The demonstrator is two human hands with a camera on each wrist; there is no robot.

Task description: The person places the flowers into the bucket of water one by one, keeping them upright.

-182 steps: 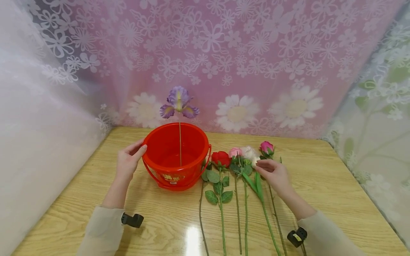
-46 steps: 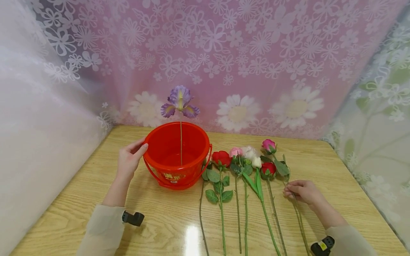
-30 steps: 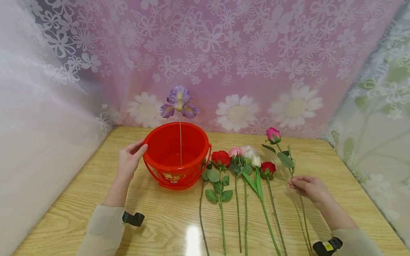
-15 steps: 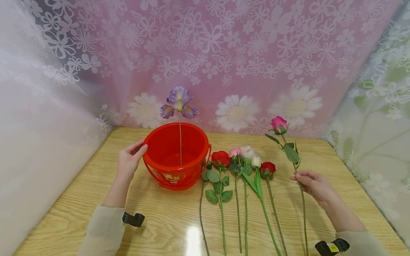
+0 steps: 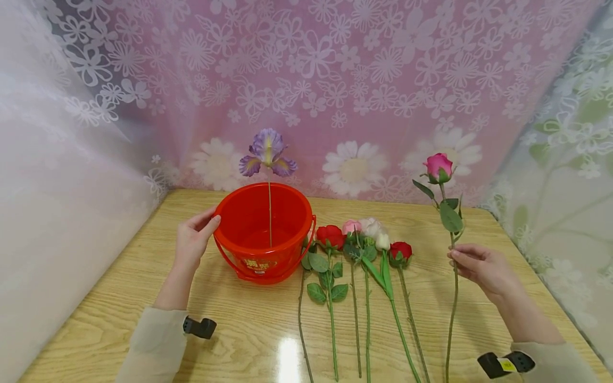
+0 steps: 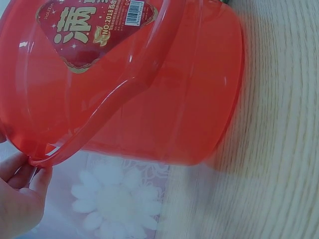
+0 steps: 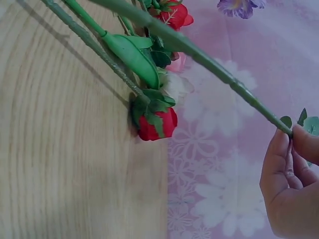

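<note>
Pink floral sheeting hangs behind the wood-grain table. From my remote station I record the left hand pinching the rim of the red plastic bucket, in which a purple iris stands upright. Right hand pinches the stem of a pink rose, raised near vertical, right of a red rose lying on the table

1. Head: bright, soft light; white glare spot on near table, faint shadow below right hand.
2. Slight wide-angle stretch at head edges.
3. Left wrist: dimmer, bluish; small highlights on bucket.
4. Right wrist: dim, soft; near end of stem blurred.
</note>
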